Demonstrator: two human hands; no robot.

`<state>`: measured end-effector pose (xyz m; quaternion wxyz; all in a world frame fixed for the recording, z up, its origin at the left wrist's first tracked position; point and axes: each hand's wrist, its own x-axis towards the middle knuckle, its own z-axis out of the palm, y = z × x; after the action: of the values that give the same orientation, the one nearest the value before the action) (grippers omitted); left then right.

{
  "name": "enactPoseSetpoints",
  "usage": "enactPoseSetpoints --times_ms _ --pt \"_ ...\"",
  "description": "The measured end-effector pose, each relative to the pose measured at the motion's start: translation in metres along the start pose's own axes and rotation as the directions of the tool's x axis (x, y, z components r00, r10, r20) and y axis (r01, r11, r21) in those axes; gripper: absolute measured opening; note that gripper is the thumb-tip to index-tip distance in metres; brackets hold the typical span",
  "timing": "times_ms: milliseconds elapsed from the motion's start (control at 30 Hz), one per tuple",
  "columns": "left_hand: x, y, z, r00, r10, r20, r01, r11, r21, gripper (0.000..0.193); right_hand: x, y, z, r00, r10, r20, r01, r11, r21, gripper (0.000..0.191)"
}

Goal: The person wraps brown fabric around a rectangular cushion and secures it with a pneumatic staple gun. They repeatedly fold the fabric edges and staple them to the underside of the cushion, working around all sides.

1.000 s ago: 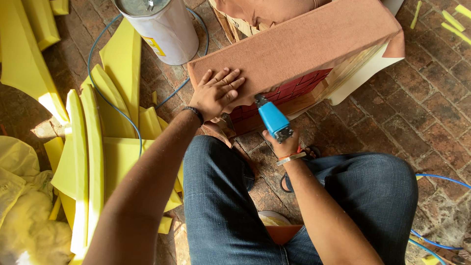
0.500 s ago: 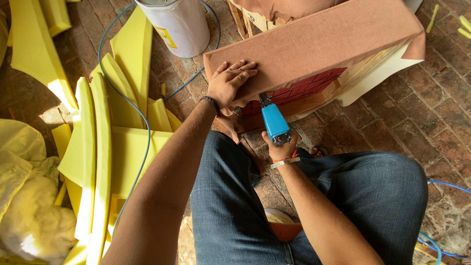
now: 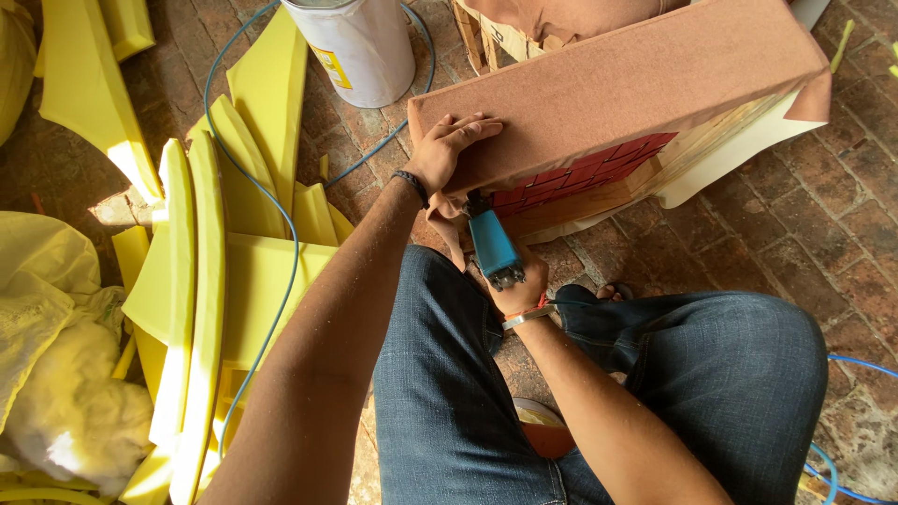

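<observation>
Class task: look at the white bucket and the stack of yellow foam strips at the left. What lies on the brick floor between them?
In the head view, a yellow foam sheet and a thin blue hose lie between the white bucket and the yellow foam strips.

**Hard sunlight from the left, deep shade between**

Strong daylight falls on the curved yellow foam strips (image 3: 192, 281) at the left, where a small patch burns out to near white. The crumpled pale yellow plastic sheet (image 3: 47, 309) glows unevenly, its lower folds soft and hazy. The red brick floor (image 3: 776, 234) sits in even, duller light. The brown fabric-covered cushion panel (image 3: 617, 84) is evenly lit and sharp. Bricks beside the foam lie in dark shadow
</observation>
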<state>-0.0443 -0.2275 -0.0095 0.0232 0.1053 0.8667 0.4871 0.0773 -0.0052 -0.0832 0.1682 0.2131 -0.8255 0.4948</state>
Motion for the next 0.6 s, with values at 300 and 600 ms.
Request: enactPoseSetpoints --times_ms 300,600 --pt "0.0 -0.016 0.003 0.957 -0.271 -0.104 0.064 0.546 -0.835 0.031 0.055 0.004 -0.077 0.988 -0.138 0.065 0.134 0.989 0.065 0.043" --pt "0.044 0.069 0.046 0.982 -0.189 -0.005 0.118 0.593 0.797 0.079 0.288 0.072 -0.201 0.89 0.317 0.327 -0.047 0.778 -0.627 0.083"
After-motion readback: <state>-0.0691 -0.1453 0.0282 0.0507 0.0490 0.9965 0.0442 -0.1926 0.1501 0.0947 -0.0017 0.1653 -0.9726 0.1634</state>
